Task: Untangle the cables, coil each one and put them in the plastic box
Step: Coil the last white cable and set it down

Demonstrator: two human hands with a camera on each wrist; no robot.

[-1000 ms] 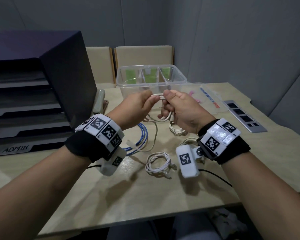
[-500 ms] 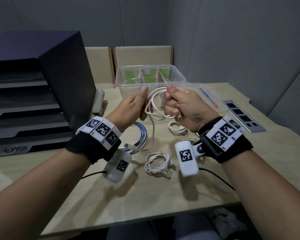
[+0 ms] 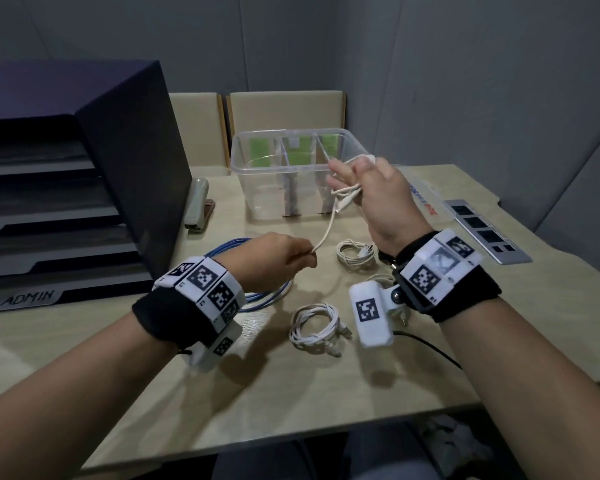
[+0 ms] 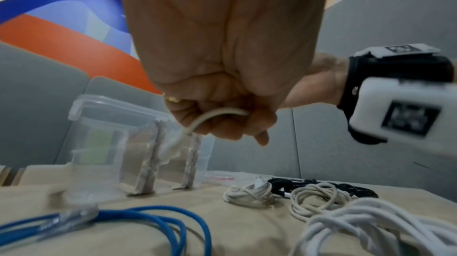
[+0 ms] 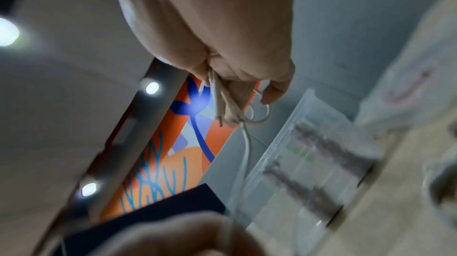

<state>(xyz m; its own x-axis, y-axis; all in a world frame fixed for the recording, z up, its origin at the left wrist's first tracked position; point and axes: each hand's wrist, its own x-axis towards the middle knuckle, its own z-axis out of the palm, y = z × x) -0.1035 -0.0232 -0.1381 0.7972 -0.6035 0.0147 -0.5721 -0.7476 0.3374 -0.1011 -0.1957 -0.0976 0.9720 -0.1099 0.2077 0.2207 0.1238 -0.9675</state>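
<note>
The right hand (image 3: pixel 378 192) holds its grip raised in front of the clear plastic divided box (image 3: pixel 293 174), fingers curled round several loops of a thin cream-white cable (image 3: pixel 329 223). From that grip the cable's free length runs down and toward the person to the left hand (image 3: pixel 278 261), whose grip is a closed fist pinching the strand; the left wrist view shows the cable (image 4: pixel 210 117) passing between thumb and curled fingers.

Below the right grip, on the pale wooden surface (image 3: pixel 153 358), lie two small coiled white cables (image 3: pixel 355 252) and (image 3: pixel 314 327). Beneath the left grip lies a blue cable in loose loops (image 3: pixel 257 296). None of the coils is in the box.

The likely trouble is in the winding. If the left grip pulls too firmly while the right winds, the loops round the right fingers could tighten or slide off together and the coil would fall apart. The trailing end is not visible; should it drag across the coils under the hands, it may snag one and retangle it. The right grip is also close to the box wall, so a wide winding swing could knock the light box.
</note>
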